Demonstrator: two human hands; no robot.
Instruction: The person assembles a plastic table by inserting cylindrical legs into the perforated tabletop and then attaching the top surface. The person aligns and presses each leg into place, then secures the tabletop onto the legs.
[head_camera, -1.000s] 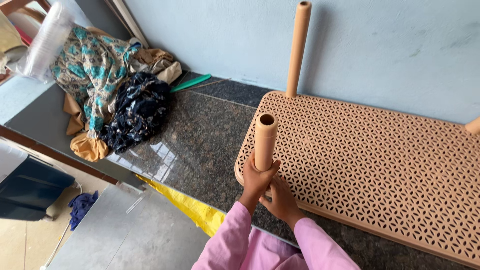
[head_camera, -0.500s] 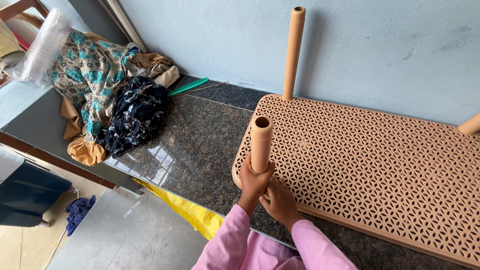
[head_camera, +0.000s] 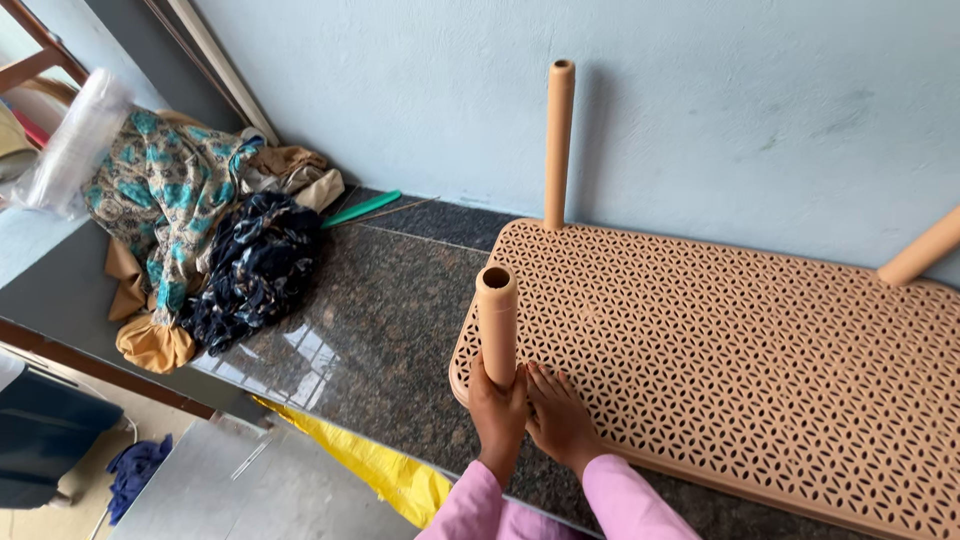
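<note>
- Left hand (head_camera: 497, 408) wraps the base of a tan tube leg (head_camera: 497, 322) at the near-left corner of the upturned perforated shelf panel (head_camera: 730, 350), which lies on the granite counter (head_camera: 370, 330).
- Right hand (head_camera: 560, 418) lies flat, fingers together, pressing the panel beside it.
- Best kept upright, panel held down.
- Grip unchanged from half a second ago; the view has only shifted slightly.

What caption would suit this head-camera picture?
Left hand grips an upright tan tube leg at the corner of a perforated tan plastic panel; right hand rests flat beside it.
</note>
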